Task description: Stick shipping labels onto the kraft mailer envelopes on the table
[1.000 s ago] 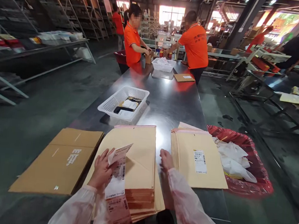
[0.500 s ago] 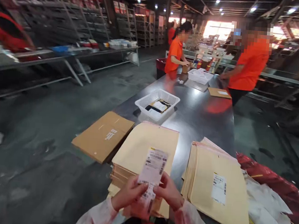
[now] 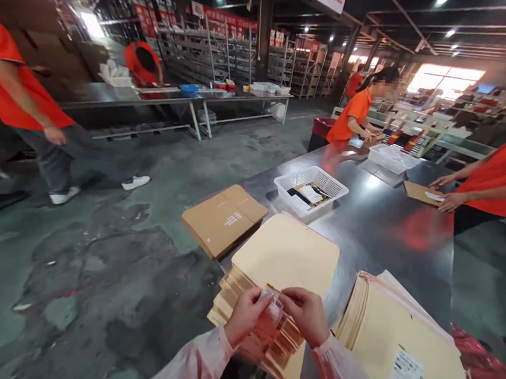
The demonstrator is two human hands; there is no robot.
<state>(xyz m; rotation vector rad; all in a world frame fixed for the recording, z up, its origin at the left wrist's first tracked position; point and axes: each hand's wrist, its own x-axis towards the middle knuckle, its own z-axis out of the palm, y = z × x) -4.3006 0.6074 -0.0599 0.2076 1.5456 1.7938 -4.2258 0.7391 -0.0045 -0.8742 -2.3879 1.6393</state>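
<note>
Between my two hands is a printed shipping label point(image 3: 274, 309), held over the near end of a tall stack of cream padded envelopes point(image 3: 289, 253). My left hand point(image 3: 246, 316) pinches its left side, and my right hand point(image 3: 307, 313) grips its upper right edge. The fingers of both hands are closed on it. A pinkish sheet hangs below, partly hidden by my hands. To the right lies another pile of padded envelopes point(image 3: 374, 321), the top one bearing a white label point(image 3: 405, 378).
Flat brown cardboard point(image 3: 224, 219) overhangs the table's left edge. A white basket point(image 3: 310, 191) holds packets. Co-workers in orange stand at the far end point(image 3: 355, 116) and right side point(image 3: 499, 179); another person point(image 3: 28, 96) walks at left. A red plastic bag point(image 3: 485, 359) sits at right.
My view has swung left, so the table sits farther right. The label, earlier held up lengthwise, is now bunched lower between my fingers. A walking person has entered at left.
</note>
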